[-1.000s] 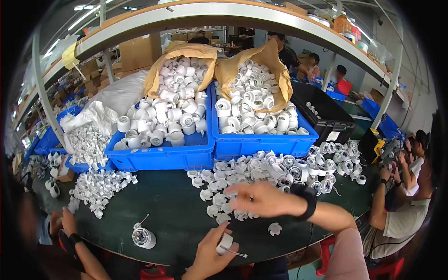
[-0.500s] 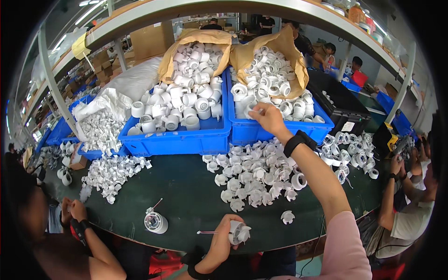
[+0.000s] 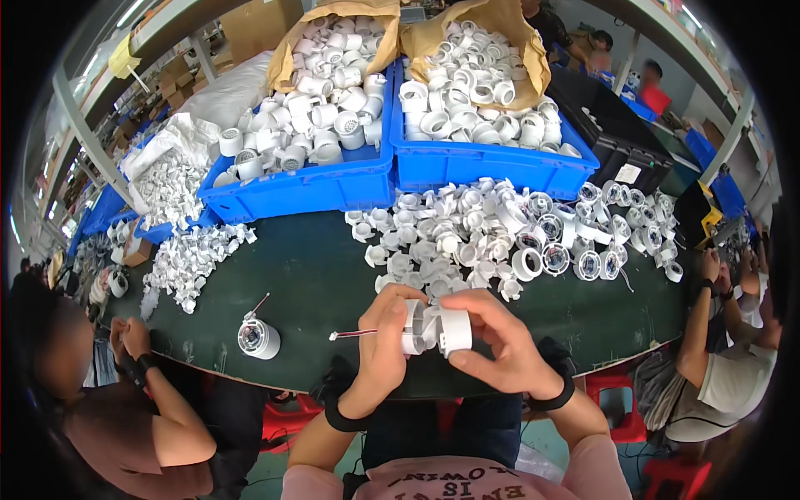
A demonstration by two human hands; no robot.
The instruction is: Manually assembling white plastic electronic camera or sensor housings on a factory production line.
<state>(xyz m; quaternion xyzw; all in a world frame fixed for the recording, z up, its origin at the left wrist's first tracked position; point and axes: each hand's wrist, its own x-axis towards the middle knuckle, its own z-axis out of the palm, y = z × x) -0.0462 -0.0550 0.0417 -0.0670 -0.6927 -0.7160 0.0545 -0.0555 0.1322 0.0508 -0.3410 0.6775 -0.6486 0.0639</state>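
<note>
Near the table's front edge, my left hand (image 3: 377, 346) is closed round a white plastic housing (image 3: 412, 333) with prongs on its right side. A thin wire (image 3: 357, 333) with a small white plug sticks out leftward past its fingers. My right hand (image 3: 504, 346) grips a short white cylinder (image 3: 456, 327) between thumb and fingers. The cylinder is up against the pronged side of the housing; whether they are joined I cannot tell. A round white unit (image 3: 259, 339) with a wire on top stands on the table to the left.
Behind my hands lies a heap of white pronged parts (image 3: 454, 233), with round lens-like units (image 3: 587, 265) to its right. Two blue bins (image 3: 300, 193) of white parts stand farther back, beside a black case (image 3: 612, 146). Other people sit at both sides.
My right hand has come back from the right blue bin with a white cylinder and brought it to the housing. My left hand has risen slightly, still holding the housing.
</note>
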